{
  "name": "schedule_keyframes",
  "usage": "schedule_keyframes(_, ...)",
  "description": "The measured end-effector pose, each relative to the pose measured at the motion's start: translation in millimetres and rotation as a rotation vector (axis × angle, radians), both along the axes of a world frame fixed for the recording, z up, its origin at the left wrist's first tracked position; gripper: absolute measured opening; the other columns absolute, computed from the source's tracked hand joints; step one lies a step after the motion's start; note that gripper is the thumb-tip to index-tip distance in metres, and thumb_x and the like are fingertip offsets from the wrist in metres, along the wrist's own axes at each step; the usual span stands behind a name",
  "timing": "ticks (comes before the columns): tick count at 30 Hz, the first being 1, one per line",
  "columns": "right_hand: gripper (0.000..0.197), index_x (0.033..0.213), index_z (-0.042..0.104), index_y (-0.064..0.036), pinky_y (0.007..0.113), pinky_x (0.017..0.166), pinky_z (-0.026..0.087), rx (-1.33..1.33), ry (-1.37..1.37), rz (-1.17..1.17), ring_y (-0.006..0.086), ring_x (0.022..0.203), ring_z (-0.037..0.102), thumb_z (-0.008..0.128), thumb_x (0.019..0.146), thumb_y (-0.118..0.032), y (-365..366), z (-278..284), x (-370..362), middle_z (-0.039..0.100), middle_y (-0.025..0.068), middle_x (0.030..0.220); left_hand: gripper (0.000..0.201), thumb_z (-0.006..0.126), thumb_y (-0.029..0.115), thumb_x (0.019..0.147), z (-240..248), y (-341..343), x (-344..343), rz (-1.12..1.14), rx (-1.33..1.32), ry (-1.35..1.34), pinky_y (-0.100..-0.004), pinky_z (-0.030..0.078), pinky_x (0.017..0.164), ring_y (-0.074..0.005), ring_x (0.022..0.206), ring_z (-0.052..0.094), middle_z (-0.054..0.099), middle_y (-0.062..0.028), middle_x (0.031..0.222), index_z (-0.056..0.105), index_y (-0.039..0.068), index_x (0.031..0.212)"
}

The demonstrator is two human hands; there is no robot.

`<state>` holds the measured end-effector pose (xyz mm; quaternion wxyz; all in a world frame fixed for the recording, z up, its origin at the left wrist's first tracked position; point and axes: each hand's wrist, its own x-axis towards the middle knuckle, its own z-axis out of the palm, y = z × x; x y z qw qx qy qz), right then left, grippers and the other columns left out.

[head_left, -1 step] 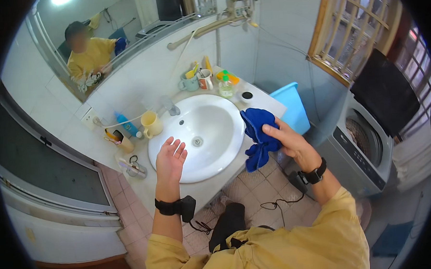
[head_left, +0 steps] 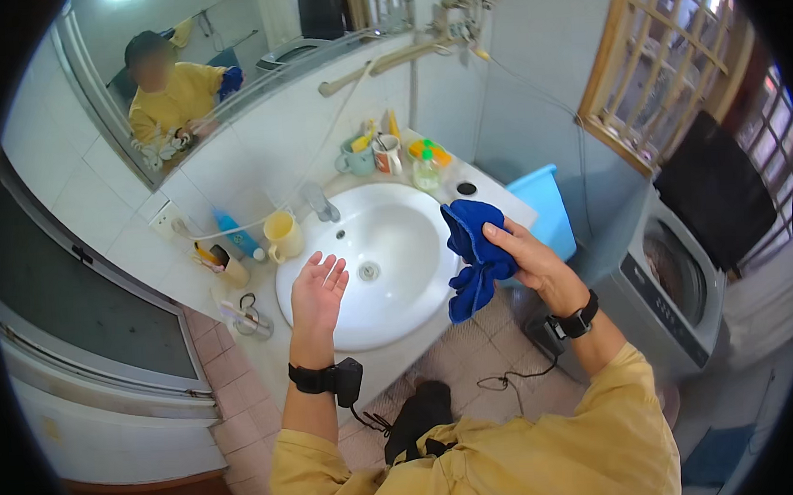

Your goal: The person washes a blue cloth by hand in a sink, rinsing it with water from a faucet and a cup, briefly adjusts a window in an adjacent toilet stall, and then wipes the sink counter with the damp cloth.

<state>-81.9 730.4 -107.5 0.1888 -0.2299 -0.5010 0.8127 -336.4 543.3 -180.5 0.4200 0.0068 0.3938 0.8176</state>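
Note:
My right hand (head_left: 536, 257) grips a crumpled dark blue cloth (head_left: 473, 244), thumb on top, and its lower end hangs loose. The cloth is held over the right edge of the washbasin (head_left: 302, 313). My left hand (head_left: 320, 291) is raised palm up at the basin's left side, fingers apart and holding nothing. The white oval basin shows a drain (head_left: 368, 272) and a small faucet (head_left: 321, 203) at its back edge. A yellow mug (head_left: 283, 235) stands beside the faucet.
Along the counter are a blue bottle (head_left: 235, 234), a brush holder (head_left: 232, 270), a glass (head_left: 256, 324), two mugs, and a green-capped bottle (head_left: 426, 172). A light blue tub (head_left: 545, 210) stands right of the counter, near a grey washing machine (head_left: 655, 280). A cable lies on the tiled floor.
The view has shifted slightly, so the basin and counter sit a little lower and further right. Both hands keep nearly the same pose, the cloth still in my right hand.

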Motion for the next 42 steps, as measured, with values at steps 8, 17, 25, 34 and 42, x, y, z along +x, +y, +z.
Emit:
schedule_keyframes(8, 0.049, 0.119, 0.046, 0.001, 0.034, 0.08, 0.051, 0.063, -0.148, 0.153, 0.0212, 0.09, 0.06, 0.065, 0.08, -0.024, 75.2, -20.4, -146.2, 0.059, 0.0136, 0.102, 0.047, 0.052, 0.017, 0.082, -67.2, 89.5, -121.0, 0.182, 0.195, -0.328, -0.0442, 0.033, 0.102, -0.0345, 0.119, 0.038, 0.036, -0.0223, 0.126, 0.033, -0.003, 0.12)
schedule_keyframes(17, 0.055, 0.119, 0.048, 0.0016, 0.027, 0.077, 0.048, -0.01, -0.279, 0.142, 0.0148, 0.088, 0.057, 0.07, 0.076, -0.024, 117.3, -63.5, -215.3, 0.057, 0.0083, 0.101, 0.039, 0.044, 0.021, 0.084, -55.9, 94.4, -157.9, 0.255, 0.259, -0.33, -0.0494, 0.03, 0.103, -0.0384, 0.117, 0.036, 0.037, -0.0241, 0.124, 0.04, -0.009, 0.109)
schedule_keyframes(25, 0.049, 0.112, 0.05, 0.0019, 0.027, 0.074, 0.049, -0.015, -0.396, 0.262, 0.0158, 0.083, 0.059, 0.071, 0.075, -0.021, 153.6, -114.0, -243.6, 0.06, 0.0084, 0.096, 0.024, 0.043, 0.018, 0.083, -28.2, 100.0, -167.5, 0.454, 0.23, -0.215, -0.0505, 0.031, 0.102, -0.0376, 0.116, 0.038, 0.04, -0.023, 0.123, 0.051, -0.002, 0.091)
schedule_keyframes(34, 0.051, 0.114, 0.05, 0.0031, 0.027, 0.075, 0.049, -0.075, -0.488, 0.361, 0.0157, 0.083, 0.059, 0.073, 0.072, -0.014, 163.4, -169.9, -242.5, 0.06, 0.0097, 0.097, 0.047, 0.05, 0.023, 0.081, -192.8, 119.1, -106.0, -0.596, -1.068, 0.754, -0.0402, 0.038, 0.095, -0.032, 0.113, 0.047, 0.052, -0.0176, 0.118, 0.044, -0.004, 0.12)
schedule_keyframes(42, 0.056, 0.116, 0.048, 0.0046, 0.027, 0.075, 0.05, -0.082, -0.515, 0.378, 0.0166, 0.084, 0.059, 0.074, 0.071, -0.015, 174.1, -187.2, -243.6, 0.06, 0.0111, 0.098, 0.069, 0.05, 0.026, 0.08, -255.9, 142.0, -69.2, -0.996, -1.194, 0.969, -0.0411, 0.024, 0.106, -0.0315, 0.135, 0.015, 0.017, -0.0188, 0.145, 0.021, -0.002, 0.137)
